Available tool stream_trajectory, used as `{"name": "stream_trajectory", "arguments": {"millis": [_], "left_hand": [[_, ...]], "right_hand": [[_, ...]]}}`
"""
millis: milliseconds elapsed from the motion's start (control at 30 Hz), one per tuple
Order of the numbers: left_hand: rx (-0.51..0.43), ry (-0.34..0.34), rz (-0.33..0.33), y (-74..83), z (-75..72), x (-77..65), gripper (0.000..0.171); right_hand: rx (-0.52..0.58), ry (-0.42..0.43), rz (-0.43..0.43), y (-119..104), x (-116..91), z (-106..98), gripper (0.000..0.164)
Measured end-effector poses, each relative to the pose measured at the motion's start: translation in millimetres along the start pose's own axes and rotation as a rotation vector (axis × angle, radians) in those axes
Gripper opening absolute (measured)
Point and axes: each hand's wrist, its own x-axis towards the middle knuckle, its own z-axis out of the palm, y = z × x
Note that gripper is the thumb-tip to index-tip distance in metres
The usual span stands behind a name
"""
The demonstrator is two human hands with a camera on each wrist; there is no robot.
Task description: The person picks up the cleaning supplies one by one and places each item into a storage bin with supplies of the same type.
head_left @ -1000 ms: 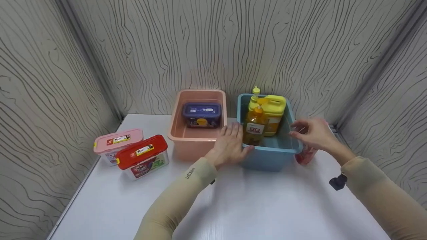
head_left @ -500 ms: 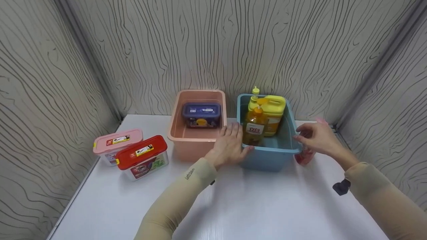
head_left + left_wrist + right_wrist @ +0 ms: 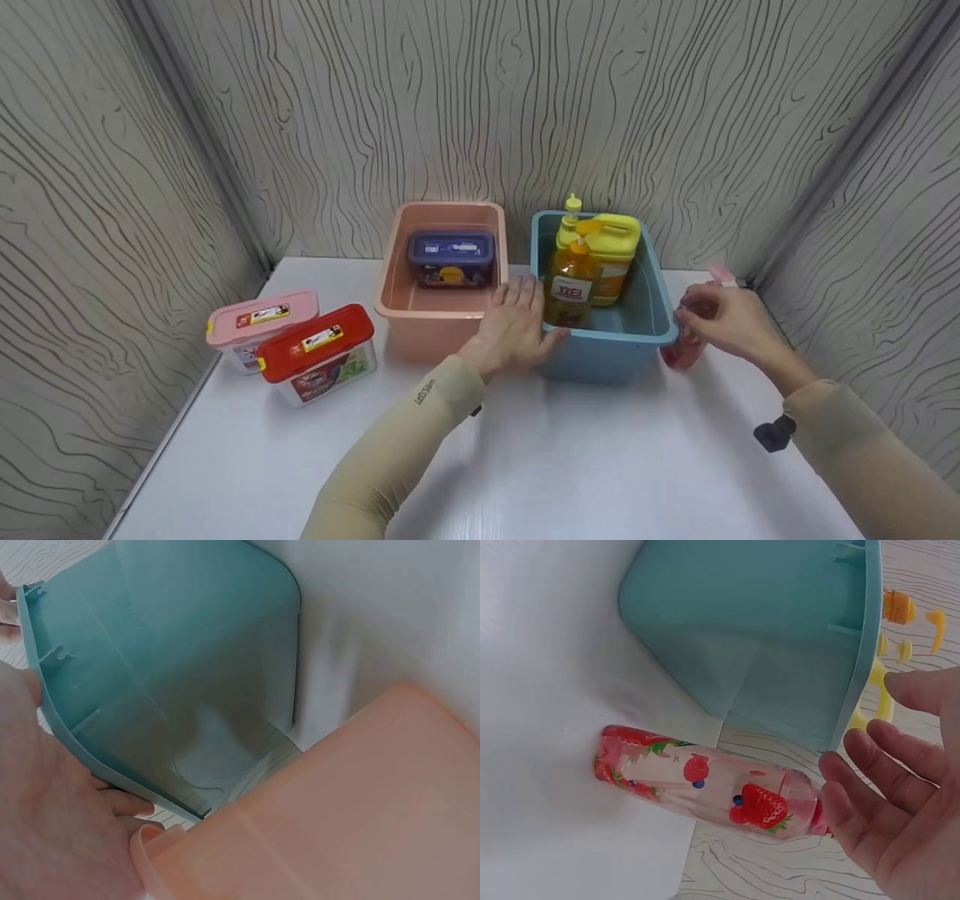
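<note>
My left hand point(image 3: 514, 326) lies with fairly straight fingers across the neighbouring rims of the blue bin point(image 3: 600, 360) and the peach bin point(image 3: 442, 341). In the left wrist view its fingers reach along the outer edge of the blue bin. A clear bottle point(image 3: 720, 787) printed with strawberries stands on the table at the blue bin's right side, its pink top point(image 3: 721, 274) showing behind my right hand point(image 3: 727, 319). That hand hovers beside the bottle's upper part, fingers loosely bent, holding nothing.
Inside the blue bin are an orange pump bottle point(image 3: 571, 292) and a yellow jug point(image 3: 611, 255). The peach bin holds a dark blue lidded box point(image 3: 451, 259). Red-lidded point(image 3: 319, 345) and pink-lidded point(image 3: 262, 311) tubs stand at left. Patterned walls enclose the table point(image 3: 570, 465).
My right hand has moved right, away from the blue bin's rim and towards the strawberry-printed bottle. The left hand has stayed on the rims.
</note>
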Motion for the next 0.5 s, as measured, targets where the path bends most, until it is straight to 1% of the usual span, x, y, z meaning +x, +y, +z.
{"name": "stream_trajectory", "arguments": {"millis": [67,167,300,500], "left_hand": [[0.003,0.003,0.000,0.1,-0.7,-0.5,0.099],[0.005,0.010,0.000,0.1,-1.3,-1.8,0.099],[0.008,0.016,0.001,-0.4,0.1,-1.5,0.099],[0.019,0.026,0.004,-0.1,1.5,-0.5,0.099]], "right_hand": [[-0.008,0.021,-0.001,3,-2,1,0.026],[-0.015,0.047,0.005,6,-5,2,0.029],[0.000,0.079,0.030,10,-10,4,0.034],[0.030,0.121,0.075,19,-16,5,0.032]]}}
